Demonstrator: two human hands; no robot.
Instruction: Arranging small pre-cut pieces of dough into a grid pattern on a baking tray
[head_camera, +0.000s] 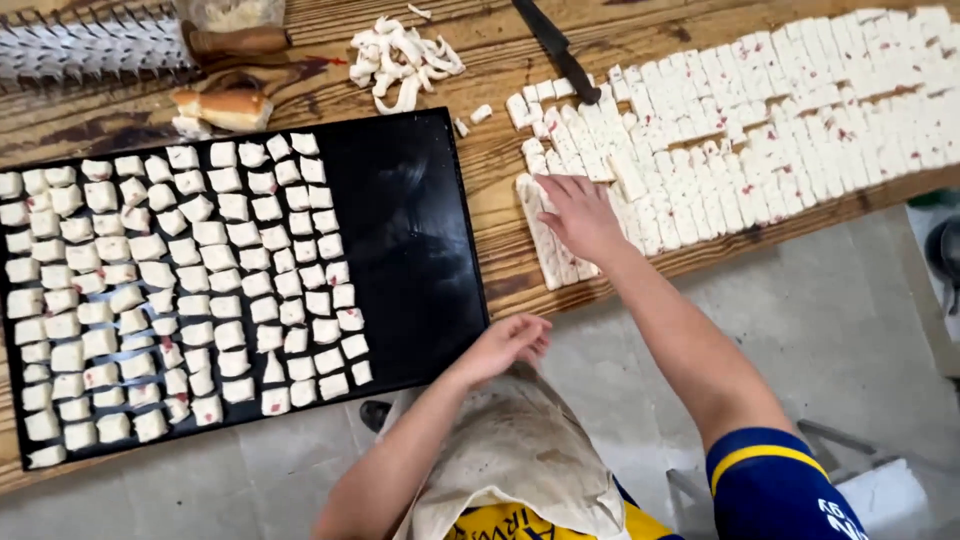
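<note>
My right hand (580, 215) reaches out flat onto the near left end of a wide sheet of cut white dough pieces (760, 130) with red specks on the wooden table (500, 170); its fingers rest on the pieces. Whether they grip one I cannot tell. My left hand (505, 345) hovers by the black baking tray's (420, 230) near right corner, fingers loosely curled, seemingly holding nothing. Rows of small square dough pieces (180, 290) cover the tray's left two thirds.
A black-handled knife (556, 48) lies at the table's far side beside a heap of dough trimmings (400, 55). A spiked roller (90, 45) with a wooden handle sits at the far left. Below the table edge is grey floor (850, 330); a cloth apron (520, 450) hangs at my waist.
</note>
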